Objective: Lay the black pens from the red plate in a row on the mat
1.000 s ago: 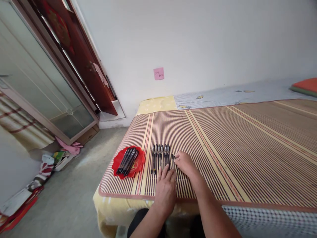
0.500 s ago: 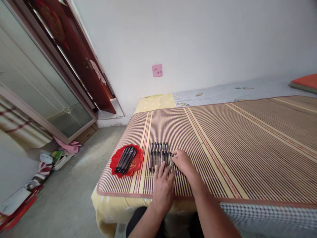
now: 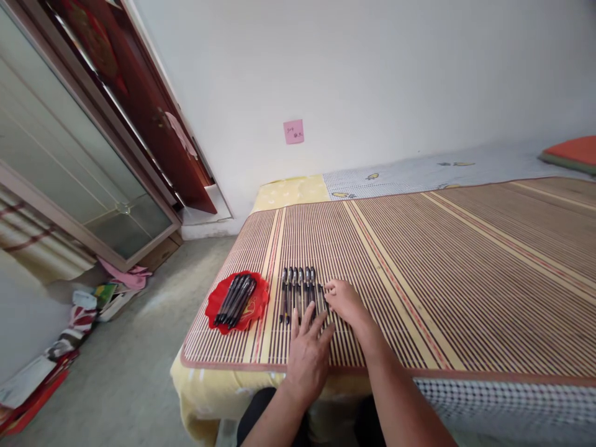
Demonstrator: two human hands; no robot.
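Note:
Several black pens (image 3: 298, 288) lie side by side in a row on the striped mat, their dark caps toward the wall. My left hand (image 3: 308, 351) rests palm down with fingers spread, its fingertips over the lower ends of the right-hand pens and hiding them. At the right end of the row, my right hand (image 3: 345, 301) is curled with its fingertips closed on a slim dark pen (image 3: 321, 289), largely hidden by the fingers. Left of the row, a red scalloped plate (image 3: 257, 313) holds a pile of more black pens (image 3: 236, 299).
The striped mat (image 3: 400, 248) covers a bed against a white wall with a pink note (image 3: 293, 131). An orange cushion (image 3: 572, 152) sits at the far right. At left are a glass-panelled sliding door (image 3: 84, 149), a dark red door (image 3: 158, 124) and clutter on the floor (image 3: 135, 323).
My left hand has shifted slightly right, with its fingers spread a little wider. My right hand stays by the end of the row. The camera view has moved slightly.

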